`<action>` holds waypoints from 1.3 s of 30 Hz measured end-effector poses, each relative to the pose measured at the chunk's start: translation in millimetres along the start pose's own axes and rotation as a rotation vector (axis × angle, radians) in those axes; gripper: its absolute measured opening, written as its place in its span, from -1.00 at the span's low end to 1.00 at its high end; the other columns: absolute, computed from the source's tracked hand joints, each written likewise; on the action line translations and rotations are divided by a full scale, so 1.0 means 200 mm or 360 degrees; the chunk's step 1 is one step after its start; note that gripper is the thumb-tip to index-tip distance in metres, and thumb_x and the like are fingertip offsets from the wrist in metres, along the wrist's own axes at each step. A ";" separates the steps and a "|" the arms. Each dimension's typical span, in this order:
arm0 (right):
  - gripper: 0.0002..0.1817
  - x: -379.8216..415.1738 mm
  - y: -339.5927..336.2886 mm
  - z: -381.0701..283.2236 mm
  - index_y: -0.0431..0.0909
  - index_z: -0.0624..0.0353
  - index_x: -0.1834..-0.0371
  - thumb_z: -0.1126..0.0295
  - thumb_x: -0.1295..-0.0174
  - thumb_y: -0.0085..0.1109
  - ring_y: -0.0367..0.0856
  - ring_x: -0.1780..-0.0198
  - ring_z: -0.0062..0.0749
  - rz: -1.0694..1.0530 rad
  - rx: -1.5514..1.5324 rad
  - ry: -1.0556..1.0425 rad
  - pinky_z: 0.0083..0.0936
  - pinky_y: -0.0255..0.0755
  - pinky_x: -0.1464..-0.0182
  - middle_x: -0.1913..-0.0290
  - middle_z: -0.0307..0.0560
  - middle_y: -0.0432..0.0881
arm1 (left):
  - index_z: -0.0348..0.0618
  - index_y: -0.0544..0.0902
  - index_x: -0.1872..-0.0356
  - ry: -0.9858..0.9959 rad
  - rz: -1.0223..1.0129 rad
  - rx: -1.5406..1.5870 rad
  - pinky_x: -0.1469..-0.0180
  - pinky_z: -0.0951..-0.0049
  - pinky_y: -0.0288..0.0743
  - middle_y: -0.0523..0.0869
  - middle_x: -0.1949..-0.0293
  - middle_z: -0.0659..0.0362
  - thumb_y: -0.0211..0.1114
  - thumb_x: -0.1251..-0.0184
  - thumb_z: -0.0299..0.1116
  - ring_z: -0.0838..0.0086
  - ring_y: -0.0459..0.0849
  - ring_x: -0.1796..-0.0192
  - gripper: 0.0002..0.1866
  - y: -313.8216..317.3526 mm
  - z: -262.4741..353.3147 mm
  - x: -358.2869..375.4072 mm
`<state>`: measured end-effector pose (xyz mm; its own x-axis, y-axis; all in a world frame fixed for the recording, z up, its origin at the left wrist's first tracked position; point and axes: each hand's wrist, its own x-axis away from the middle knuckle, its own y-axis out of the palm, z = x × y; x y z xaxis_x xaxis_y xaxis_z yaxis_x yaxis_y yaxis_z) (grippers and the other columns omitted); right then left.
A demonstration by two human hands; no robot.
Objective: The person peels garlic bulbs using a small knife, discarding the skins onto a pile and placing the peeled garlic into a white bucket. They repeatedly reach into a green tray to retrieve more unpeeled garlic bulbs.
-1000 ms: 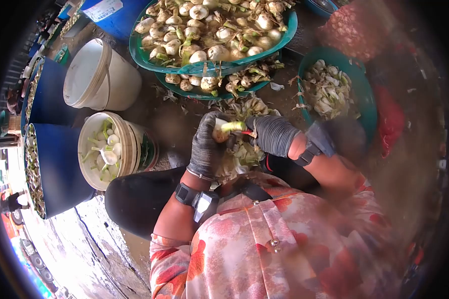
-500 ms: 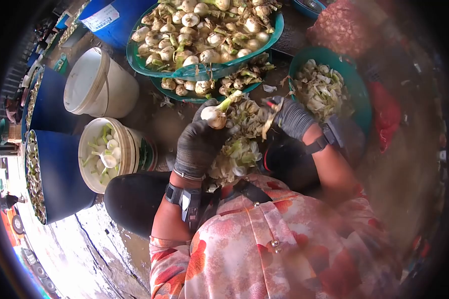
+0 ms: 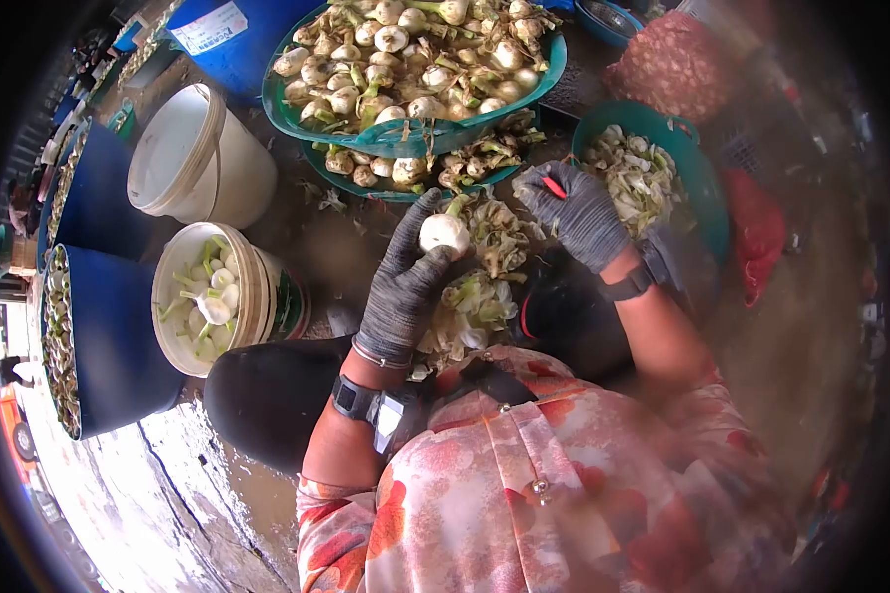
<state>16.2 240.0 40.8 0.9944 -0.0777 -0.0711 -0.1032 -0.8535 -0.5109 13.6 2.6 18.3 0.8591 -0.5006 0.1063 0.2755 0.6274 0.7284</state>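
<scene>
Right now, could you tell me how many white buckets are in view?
2: an empty bucket at upper left, and a bucket of onions just below it. Others may be hidden.

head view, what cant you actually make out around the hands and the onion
- Red-handled tool in the right hand: head view, the glove hides any blade.
- Onion in the left hand: underside covered by fingers.
- Right side of the picture: blurred and dark at the lens edge.
- Label on the blue drum: too small to read.
</scene>
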 end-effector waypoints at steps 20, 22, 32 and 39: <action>-0.80 0.02 0.18 -0.12 0.57 0.28 0.27 0.35 -0.20 0.26 0.56 0.42 -0.31 0.0076 -0.0222 -0.0052 -0.34 0.48 0.25 0.47 0.01 0.62 | -0.19 0.46 -0.28 0.0179 0.0044 -0.0633 -0.28 0.36 0.46 0.59 -0.13 0.13 0.42 -0.29 -0.35 0.43 0.55 -0.17 -0.45 -0.05 -0.03 0.04; -0.78 -0.08 0.12 0.13 0.57 0.26 0.26 0.30 -0.23 0.28 0.53 0.40 -0.38 0.0118 -0.0242 0.0187 -0.35 0.48 0.24 0.46 -0.05 0.60 | -0.18 0.40 -0.36 0.0096 -0.0100 -0.0458 -0.30 0.35 0.44 0.54 -0.20 0.11 0.41 -0.31 -0.22 0.40 0.52 -0.23 -0.35 -0.08 -0.04 0.04; -0.69 0.01 0.01 -0.22 0.67 0.06 0.08 0.17 -0.19 0.34 0.68 0.17 -0.15 0.0000 0.0727 -0.0843 -0.25 0.56 0.06 0.17 -0.08 0.69 | -0.12 0.20 -0.48 -0.0074 -0.0232 -0.0119 -0.31 0.34 0.43 0.47 -0.26 0.07 0.45 -0.25 -0.16 0.35 0.49 -0.27 -0.15 -0.06 -0.03 0.00; -0.68 -0.02 0.08 -0.19 0.71 0.00 0.12 0.21 -0.04 0.38 0.67 0.09 -0.14 -0.0406 0.0785 -0.0922 -0.21 0.54 0.02 0.19 -0.12 0.70 | -0.09 0.14 -0.51 -0.0133 -0.0114 -0.0670 -0.29 0.45 0.39 0.50 -0.19 0.10 0.38 -0.32 -0.39 0.45 0.49 -0.20 -0.21 -0.03 0.02 0.02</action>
<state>11.8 206.8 66.2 0.8334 0.4848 -0.2654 -0.0061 -0.4721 -0.8815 13.5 -5.7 16.1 0.7983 -0.5875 0.1326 0.4998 0.7691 0.3983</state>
